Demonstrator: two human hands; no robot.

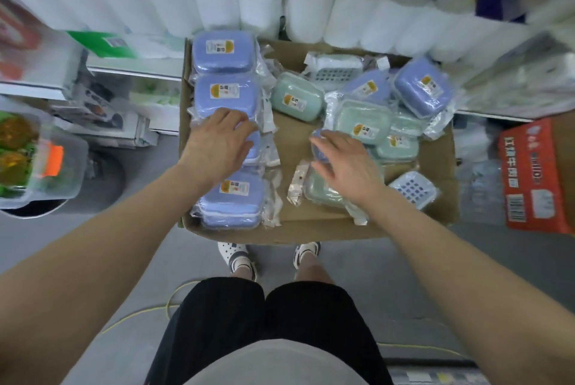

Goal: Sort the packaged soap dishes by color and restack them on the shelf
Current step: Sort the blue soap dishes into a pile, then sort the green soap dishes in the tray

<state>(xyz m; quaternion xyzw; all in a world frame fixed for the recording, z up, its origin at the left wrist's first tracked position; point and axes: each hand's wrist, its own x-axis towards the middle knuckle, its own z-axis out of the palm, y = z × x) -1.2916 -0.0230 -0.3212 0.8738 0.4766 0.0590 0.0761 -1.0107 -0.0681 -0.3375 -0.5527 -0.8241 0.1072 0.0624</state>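
A flat cardboard sheet (289, 132) carries packaged soap dishes. Several blue ones lie in a column on its left: far (222, 53), middle (228, 93), near (231, 196). My left hand (219, 139) rests with relaxed fingers on a blue dish (254, 148) in that column. Green dishes (297, 100) (362, 126) and more blue ones (420, 87) lie mixed on the right. My right hand (340, 160) hovers with spread fingers over a green dish (320, 190) and a partly hidden blue one (319, 151); whether it touches them is unclear.
White toilet-paper packs (217, 8) line the shelf behind. White slotted dishes (336, 72) (412, 188) lie among the pile. A red carton (538, 176) stands right, a clear bin (37, 160) with green and orange items left. My feet (239, 257) are below the cardboard's front edge.
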